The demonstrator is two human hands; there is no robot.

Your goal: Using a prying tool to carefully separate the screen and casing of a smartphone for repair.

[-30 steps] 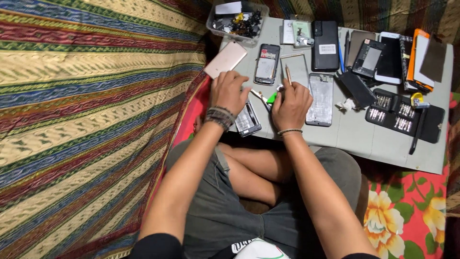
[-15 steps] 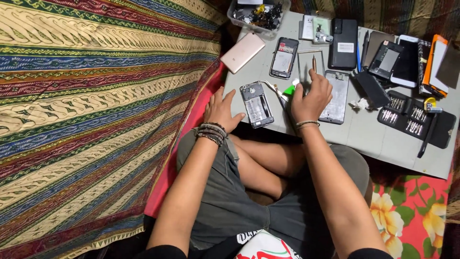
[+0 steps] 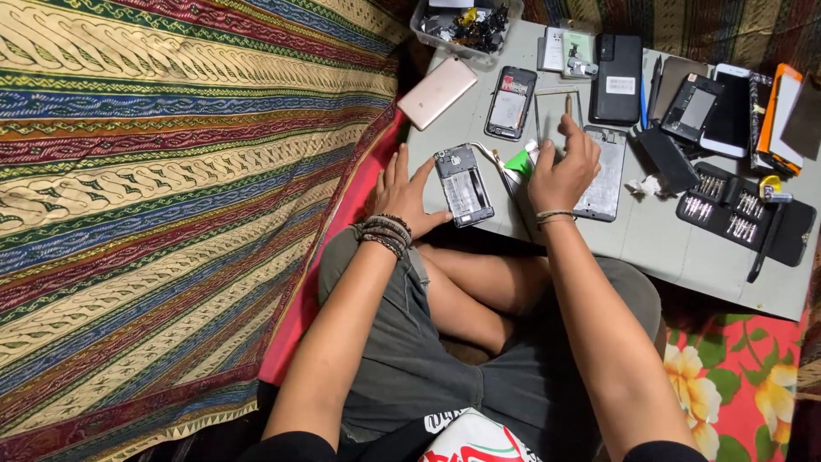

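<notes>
The grey counter (image 3: 684, 248) is carrying the work, with a striped patterned cloth (image 3: 171, 214) lying to its left. A black screwdriver kit (image 3: 740, 210) is sitting at the right, well apart from both hands. A pink phone back cover (image 3: 437, 91) is resting at the far left corner. The opened phone (image 3: 463, 184) is lying at the near left edge; the left hand (image 3: 404, 192) is resting flat beside it, fingers spread, thumb touching its near end, gripping nothing. The right hand (image 3: 563, 171) is hovering over a silver phone frame (image 3: 603, 175), its grip pinched together on a thin tool (image 3: 568, 104); a small green object (image 3: 518, 162) is lying just left.
</notes>
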